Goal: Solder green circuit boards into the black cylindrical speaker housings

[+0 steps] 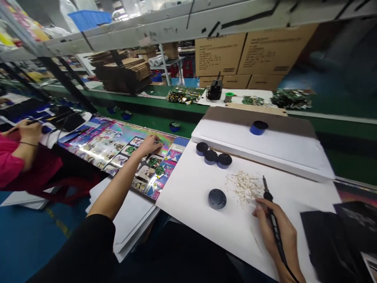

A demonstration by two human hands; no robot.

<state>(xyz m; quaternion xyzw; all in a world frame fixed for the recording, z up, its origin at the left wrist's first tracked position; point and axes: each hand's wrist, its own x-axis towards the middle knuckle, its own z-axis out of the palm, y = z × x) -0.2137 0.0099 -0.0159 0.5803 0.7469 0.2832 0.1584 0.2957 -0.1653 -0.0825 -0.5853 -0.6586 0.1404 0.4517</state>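
Observation:
My right hand (278, 228) is closed around the handle of a soldering iron (273, 220), its tip pointing up and away over the white board (188, 188). My left hand (150, 145) is stretched out over a glossy printed sheet (112, 137). Its fingers are drawn together at the far side of the sheet; what they hold is too small to make out. Small green circuit boards (153, 161) lie on the sheet close to that hand. Between my hands, a round dark cap (217, 199) lies beside a scatter of small pale pieces (243, 186).
Three round blue-black cups (211, 157) stand on the board, another cup (259, 127) on a white foam block (259, 145). Behind are a soldering iron stand (215, 89), a solder spool (229, 97) and board piles (183, 95). A co-worker's hand (29, 131) is at left.

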